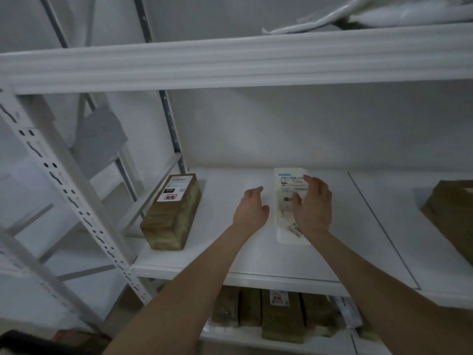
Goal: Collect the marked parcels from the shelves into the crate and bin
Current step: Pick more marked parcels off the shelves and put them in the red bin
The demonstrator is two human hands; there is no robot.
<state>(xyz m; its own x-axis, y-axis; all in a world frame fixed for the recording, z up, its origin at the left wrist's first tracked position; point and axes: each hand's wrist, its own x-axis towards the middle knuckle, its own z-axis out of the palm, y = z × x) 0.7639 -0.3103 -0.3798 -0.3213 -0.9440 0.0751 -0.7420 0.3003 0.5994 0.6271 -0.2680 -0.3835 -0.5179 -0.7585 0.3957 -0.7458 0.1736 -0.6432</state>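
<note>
the right hand (pixel 311 203) is hovering open over the white parcel (pixel 282 221) on the shelf (pixel 204 252), the left hand (pixel 252 206) is waiting empty, loosely curled, just left; probably gripping is coming next.

Middle shelf (pixel 230 254): two brown boxes, left box (pixel 171 212) and right box (pixel 453 213), plus one white mailer (pixel 285 201). Below it, four lower boxes (pixel 281 321) in a row. Two hands: left hand (pixel 252 204), right hand (pixel 313 203).
</note>
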